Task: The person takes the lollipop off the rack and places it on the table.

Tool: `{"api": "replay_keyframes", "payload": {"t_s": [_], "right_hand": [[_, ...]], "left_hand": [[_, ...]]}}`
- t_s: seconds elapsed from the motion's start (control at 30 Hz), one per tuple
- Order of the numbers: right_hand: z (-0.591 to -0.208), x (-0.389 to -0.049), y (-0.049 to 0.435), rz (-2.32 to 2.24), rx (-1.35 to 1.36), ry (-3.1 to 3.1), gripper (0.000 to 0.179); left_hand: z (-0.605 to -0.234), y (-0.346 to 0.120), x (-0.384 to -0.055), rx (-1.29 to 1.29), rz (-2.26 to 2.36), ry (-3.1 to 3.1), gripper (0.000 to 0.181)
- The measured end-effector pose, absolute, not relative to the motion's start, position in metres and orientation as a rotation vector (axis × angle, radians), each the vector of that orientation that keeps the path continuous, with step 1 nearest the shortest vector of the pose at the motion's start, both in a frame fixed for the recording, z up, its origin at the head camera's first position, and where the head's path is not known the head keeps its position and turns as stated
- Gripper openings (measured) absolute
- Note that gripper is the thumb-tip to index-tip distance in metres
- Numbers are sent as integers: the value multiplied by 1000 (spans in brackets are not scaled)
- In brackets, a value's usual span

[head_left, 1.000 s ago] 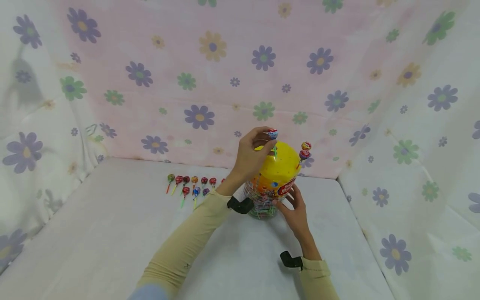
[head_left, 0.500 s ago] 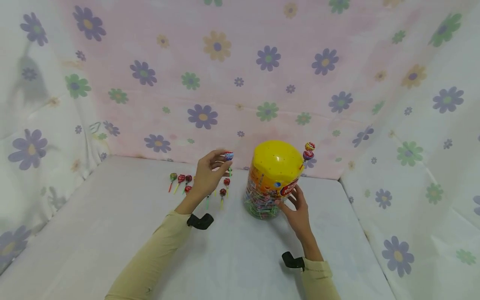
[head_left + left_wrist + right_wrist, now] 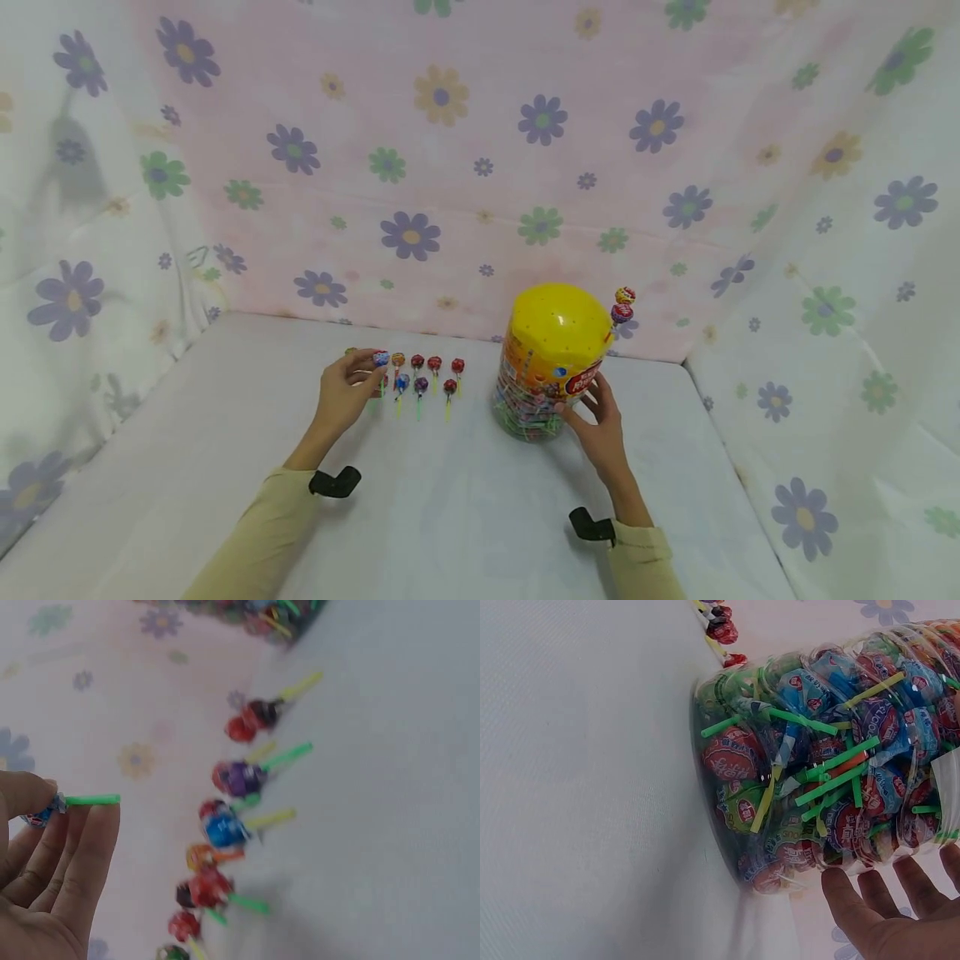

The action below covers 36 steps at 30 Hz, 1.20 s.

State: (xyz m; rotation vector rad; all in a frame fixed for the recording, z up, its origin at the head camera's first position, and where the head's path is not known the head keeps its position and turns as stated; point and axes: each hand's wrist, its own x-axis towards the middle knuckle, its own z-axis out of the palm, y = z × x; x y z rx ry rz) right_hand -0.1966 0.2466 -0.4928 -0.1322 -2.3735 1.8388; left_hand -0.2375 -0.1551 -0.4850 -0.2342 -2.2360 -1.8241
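Note:
My left hand (image 3: 345,396) pinches a blue-wrapped lollipop (image 3: 381,358) by its head between thumb and fingers, just over the left part of the lollipop rows. Its green stick (image 3: 94,799) points free of the fingers in the left wrist view. My right hand (image 3: 600,433) rests against the right side of a big clear jar (image 3: 840,765) full of wrapped lollipops, thumb on the front and other fingers farther round. A yellow lid (image 3: 562,317) dotted with small holes tops the jar. Two lollipops (image 3: 622,313) stand up at the lid's right edge.
Two rows of lollipops lie on the white table (image 3: 450,517) left of the jar, among them a blue one (image 3: 402,383), a purple one (image 3: 422,385) and a red one (image 3: 457,365). A flowered cloth (image 3: 480,192) encloses the back and sides.
My left hand has carried the blue lollipop from above the jar's lid leftward and down to the left part of the lollipop rows. The right hand and the jar have stayed put.

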Motion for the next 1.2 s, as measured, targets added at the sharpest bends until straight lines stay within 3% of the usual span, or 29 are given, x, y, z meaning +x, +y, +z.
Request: {"api": "replay_keyframes", "payload": {"t_s": [0.4, 0.7, 0.97, 1.2], "right_hand": [[-496, -197, 248, 1826, -135, -2388, 91], [-494, -198, 247, 1828, -140, -2383, 90], [-495, -198, 247, 1829, -132, -2382, 90], [-493, -197, 247, 1824, -124, -2377, 88]], "left_hand": [[-519, -190, -254, 25, -1374, -2601, 32], [-529, -192, -263, 3, -1190, -2664, 27], [-517, -187, -259, -13, -1138, -2630, 35], [-472, -145, -252, -289, -1388, -2495, 35]]}}
